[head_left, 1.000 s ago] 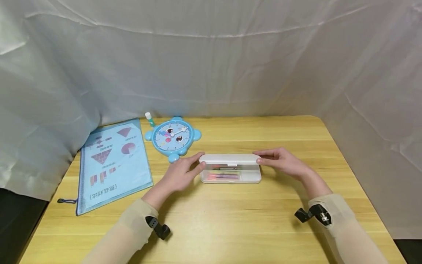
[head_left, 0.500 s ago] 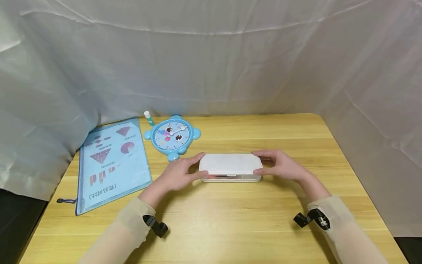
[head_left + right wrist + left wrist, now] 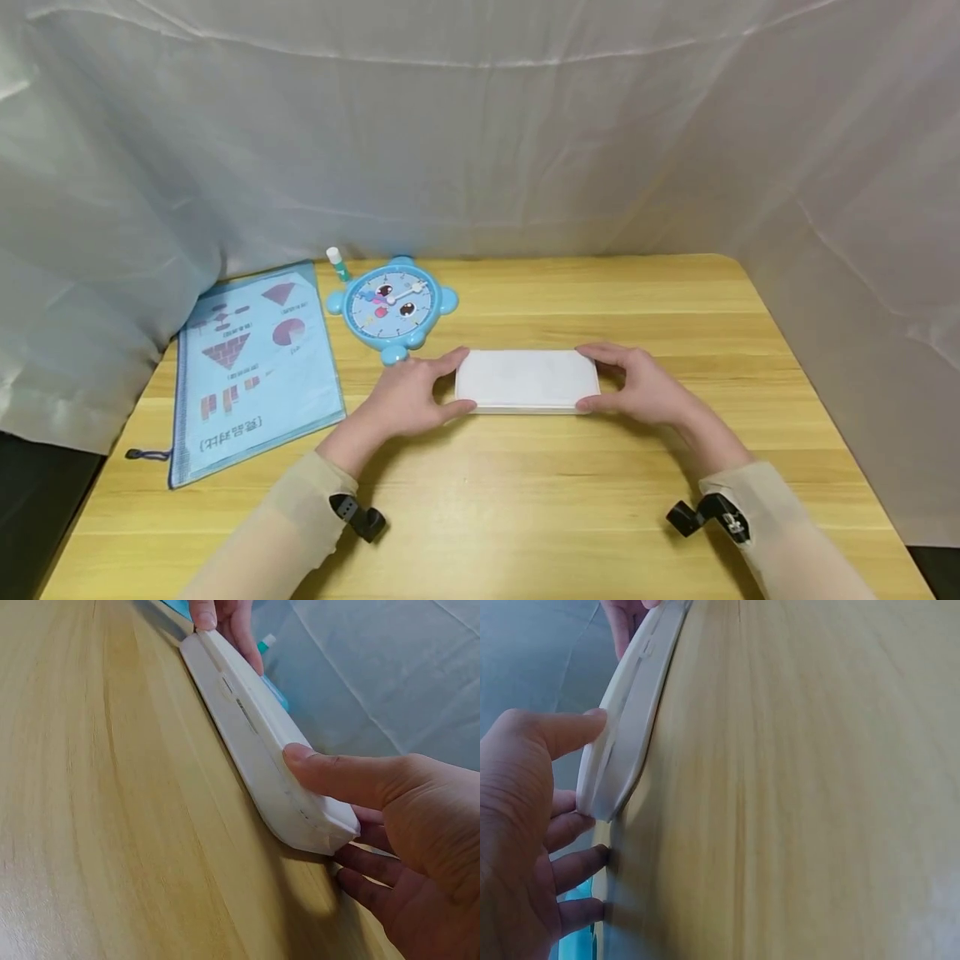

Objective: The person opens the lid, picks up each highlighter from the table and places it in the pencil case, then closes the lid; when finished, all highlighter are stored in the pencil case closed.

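A white pencil case (image 3: 527, 379) lies on the wooden table with its lid down over the base. In the right wrist view a thin dark slit shows along the front seam of the case (image 3: 247, 727). My left hand (image 3: 401, 396) grips the left end, thumb on the lid's front edge and fingers toward the back. At the other end, my right hand (image 3: 637, 387) holds the case the same way, its thumb on the lid in the right wrist view. The pens inside are hidden by the lid.
Left of the case lies a blue zip document bag (image 3: 258, 379). A blue toy clock (image 3: 393, 304) sits behind my left hand, with a glue stick (image 3: 338, 265) beside it. Grey curtain (image 3: 480, 150) hangs along the back and sides of the table (image 3: 510, 508).
The pencil case's lid has come down from partly raised to lying over the base, covering the pens. Both thumbs have moved toward me with its front edge.
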A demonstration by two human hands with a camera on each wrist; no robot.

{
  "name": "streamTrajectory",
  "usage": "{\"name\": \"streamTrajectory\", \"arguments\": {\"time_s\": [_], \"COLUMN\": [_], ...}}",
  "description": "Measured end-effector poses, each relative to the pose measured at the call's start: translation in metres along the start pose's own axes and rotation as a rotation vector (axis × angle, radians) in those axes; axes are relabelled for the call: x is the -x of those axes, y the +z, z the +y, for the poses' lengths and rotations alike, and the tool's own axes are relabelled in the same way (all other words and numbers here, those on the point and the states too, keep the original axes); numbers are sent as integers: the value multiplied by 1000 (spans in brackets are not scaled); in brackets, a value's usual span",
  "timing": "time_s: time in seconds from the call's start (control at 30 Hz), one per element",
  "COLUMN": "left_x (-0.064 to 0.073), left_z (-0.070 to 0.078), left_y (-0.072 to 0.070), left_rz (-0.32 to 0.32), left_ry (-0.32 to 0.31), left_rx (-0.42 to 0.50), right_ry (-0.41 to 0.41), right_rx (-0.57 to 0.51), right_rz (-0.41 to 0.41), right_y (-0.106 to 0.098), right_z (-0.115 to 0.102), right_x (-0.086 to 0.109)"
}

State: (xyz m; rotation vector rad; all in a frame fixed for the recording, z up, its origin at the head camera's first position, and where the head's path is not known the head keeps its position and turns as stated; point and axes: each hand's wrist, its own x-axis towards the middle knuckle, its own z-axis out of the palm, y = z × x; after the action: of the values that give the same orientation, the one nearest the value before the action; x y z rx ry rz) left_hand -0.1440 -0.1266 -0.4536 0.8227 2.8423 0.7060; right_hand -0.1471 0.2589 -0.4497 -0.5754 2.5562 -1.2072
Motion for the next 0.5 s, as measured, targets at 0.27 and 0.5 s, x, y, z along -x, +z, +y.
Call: {"name": "streamTrajectory", "arguments": {"time_s": [0.27, 0.5], "left_x": [0, -1], "left_z": [1, -1], "left_y": [0, -3], "left_rz": [9, -18], "left_ry": [12, 4], "left_rx": [-19, -57], "right_ry": [-26, -66], "right_rx": [63, 111], "right_rz": [-15, -7], "right_y": [0, -5], "right_z": [-4, -6], "right_x": [-1, -1]}}
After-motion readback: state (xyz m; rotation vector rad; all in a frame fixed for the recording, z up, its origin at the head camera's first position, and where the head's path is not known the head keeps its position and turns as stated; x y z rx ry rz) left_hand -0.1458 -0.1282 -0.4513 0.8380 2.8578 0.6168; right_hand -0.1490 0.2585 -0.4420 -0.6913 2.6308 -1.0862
